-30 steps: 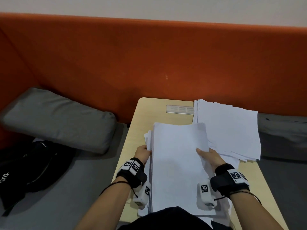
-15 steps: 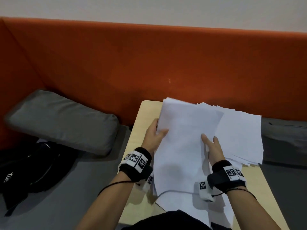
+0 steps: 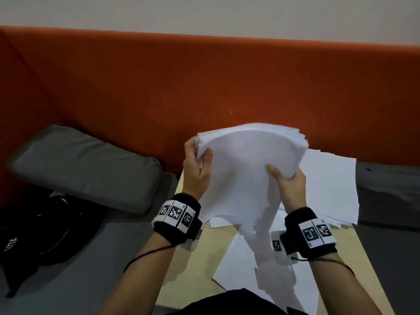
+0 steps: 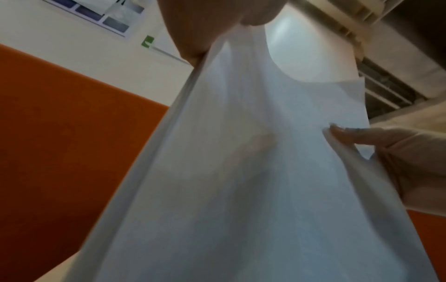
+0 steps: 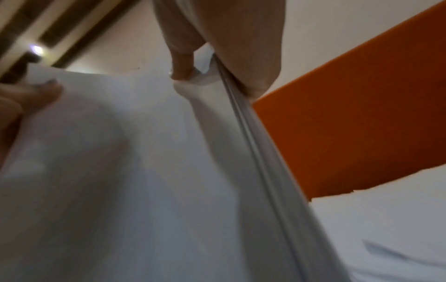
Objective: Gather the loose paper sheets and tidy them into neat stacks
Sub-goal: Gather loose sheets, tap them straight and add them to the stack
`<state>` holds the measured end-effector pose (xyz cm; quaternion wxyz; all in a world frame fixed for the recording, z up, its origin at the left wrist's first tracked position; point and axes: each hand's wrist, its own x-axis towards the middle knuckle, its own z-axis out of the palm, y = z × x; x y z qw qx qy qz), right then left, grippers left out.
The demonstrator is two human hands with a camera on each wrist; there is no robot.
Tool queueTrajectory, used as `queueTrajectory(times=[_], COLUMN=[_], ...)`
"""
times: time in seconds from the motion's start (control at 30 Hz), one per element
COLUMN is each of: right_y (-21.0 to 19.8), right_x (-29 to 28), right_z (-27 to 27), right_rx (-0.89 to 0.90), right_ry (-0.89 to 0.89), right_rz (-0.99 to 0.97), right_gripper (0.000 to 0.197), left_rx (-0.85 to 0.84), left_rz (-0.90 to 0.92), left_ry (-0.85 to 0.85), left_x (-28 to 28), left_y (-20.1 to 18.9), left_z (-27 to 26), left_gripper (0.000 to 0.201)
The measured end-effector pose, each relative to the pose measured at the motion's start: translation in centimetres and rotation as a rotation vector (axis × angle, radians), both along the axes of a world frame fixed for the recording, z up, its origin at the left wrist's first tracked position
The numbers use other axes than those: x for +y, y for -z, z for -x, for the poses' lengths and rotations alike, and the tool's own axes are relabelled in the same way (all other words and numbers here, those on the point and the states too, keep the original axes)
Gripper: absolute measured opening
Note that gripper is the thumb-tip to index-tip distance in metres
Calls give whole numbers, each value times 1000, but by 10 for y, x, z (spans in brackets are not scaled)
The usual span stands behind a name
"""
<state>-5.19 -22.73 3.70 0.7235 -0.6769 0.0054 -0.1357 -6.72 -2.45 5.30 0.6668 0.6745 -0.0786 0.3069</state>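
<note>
Currently both hands, left hand (image 3: 197, 169) and right hand (image 3: 289, 182), grip the paper bundle (image 3: 245, 169) (bowed, upright) above the counter (image 3: 181, 264), fingers curled round its edges.

- lifted paper bundle (image 3: 245, 178) lower edge motion-blurred, sheet count unreadable
- left hand (image 3: 196, 170) fingers hidden behind the bundle, only thumb shows
- right hand (image 3: 289, 186) fingers tucked behind the paper too
- table (image 3: 188, 264) mostly covered by sheets, near edge cut off by the frame
- black bag (image 3: 34, 235) cropped at left edge, white lettering partly cut off
- both wrist views soft, close-up paper fills them
</note>
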Motion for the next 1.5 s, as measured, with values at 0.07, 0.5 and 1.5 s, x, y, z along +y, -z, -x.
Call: queueTrajectory(times=[0.07,0.5,1.5], right_y=[9,33,13], right_x=[-2,0,-43], right_z=[2,-2,-9], right_rx=[76,321,299], right_ry=[-20,-109,62], right_rz=[-7,58,94], right_gripper=[17,20,17], left_rx=[75,362,507], left_rz=[-18,-24,-54], left_ry=[0,10,30], left_x=[0,4,8], left_y=[13,56,71], left_z=[-1,-12,-11], left_gripper=[36,31,23])
